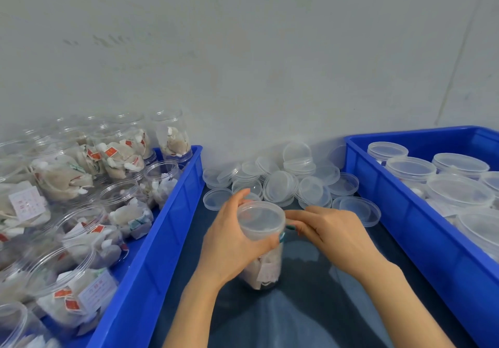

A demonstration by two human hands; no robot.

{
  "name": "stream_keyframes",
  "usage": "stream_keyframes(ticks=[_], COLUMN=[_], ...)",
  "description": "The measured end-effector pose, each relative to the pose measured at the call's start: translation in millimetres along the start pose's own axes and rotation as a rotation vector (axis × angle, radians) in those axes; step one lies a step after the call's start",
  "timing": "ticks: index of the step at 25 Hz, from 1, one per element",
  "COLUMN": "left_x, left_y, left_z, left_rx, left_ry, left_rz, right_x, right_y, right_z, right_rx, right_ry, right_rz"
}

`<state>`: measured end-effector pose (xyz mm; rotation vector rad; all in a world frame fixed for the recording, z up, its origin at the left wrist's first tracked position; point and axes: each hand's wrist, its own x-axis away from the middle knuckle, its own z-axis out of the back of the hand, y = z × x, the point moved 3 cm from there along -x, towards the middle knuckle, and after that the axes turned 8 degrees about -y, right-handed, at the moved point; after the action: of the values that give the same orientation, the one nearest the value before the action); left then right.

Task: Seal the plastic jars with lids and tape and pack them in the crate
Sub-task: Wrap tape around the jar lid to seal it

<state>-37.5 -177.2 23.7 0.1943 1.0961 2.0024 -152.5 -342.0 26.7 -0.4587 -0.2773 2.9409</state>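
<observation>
A clear plastic jar (266, 266) filled with tea bags stands upright on the dark surface between two blue crates. A translucent lid (260, 219) sits on its top. My left hand (232, 239) grips the jar's upper part, thumb and fingers curled round the lid's rim. My right hand (329, 232) is at the jar's right side, its fingertips pinched together against the lid's edge; whether they hold tape I cannot tell. A pile of loose lids (283, 182) lies behind the jar.
The blue crate (172, 228) on the left holds several open jars (81, 212) of tea bags. The blue crate (405, 212) on the right holds several lidded jars (456, 193). A pale wall rises close behind everything.
</observation>
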Motion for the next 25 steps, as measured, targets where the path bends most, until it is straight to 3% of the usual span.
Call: stream_keyframes(ticks=[6,15,25], left_x=[-5.7,-9.0,-15.6], left_y=[21.5,24.7,26.0], left_z=[-6.8,-16.0,-17.8], left_rx=[-0.535,-0.472,-0.501], left_ry=[-0.002,0.053,0.034], left_rz=[-0.023,-0.046,-0.032], right_x=[0.7,-0.6,-17.0], right_y=[-3.8,-8.8,-14.0], right_z=[-4.7,-11.3,-21.8], right_rx=[0.038,0.147,0.193], right_ry=[-0.032,0.267,0.357], right_rz=[0.008,-0.009,-0.215])
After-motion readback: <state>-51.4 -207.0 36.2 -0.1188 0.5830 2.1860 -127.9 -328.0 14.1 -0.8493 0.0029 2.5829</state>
